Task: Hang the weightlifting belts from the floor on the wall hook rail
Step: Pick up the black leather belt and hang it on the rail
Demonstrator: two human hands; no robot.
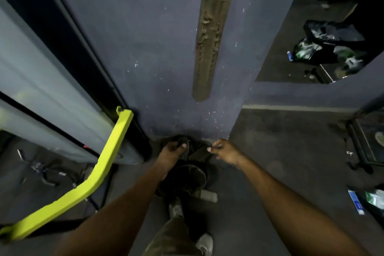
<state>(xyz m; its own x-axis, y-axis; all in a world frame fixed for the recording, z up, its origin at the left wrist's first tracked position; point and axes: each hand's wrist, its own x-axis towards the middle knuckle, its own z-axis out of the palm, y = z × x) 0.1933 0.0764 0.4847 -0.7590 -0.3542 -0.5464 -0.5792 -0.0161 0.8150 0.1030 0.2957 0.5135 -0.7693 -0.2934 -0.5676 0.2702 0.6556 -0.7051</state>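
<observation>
A pile of dark weightlifting belts (188, 174) lies on the floor at the foot of the grey-blue wall (145, 48). My left hand (172, 149) grips the upper end of a dark belt (182, 140), thumb on top. To the right, my right hand (225, 151) pinches another part of the belt material (199, 151). A rough brown wooden strip (209, 37) runs up the wall above the pile; no hooks show on it.
A yellow-green machine bar (104, 162) slants across the left, in front of a grey panel (41, 89). Cables and metal bits lie on the floor at left (47, 172). Bags and clutter sit at upper right (328, 48). My shoes (204, 243) stand below the pile.
</observation>
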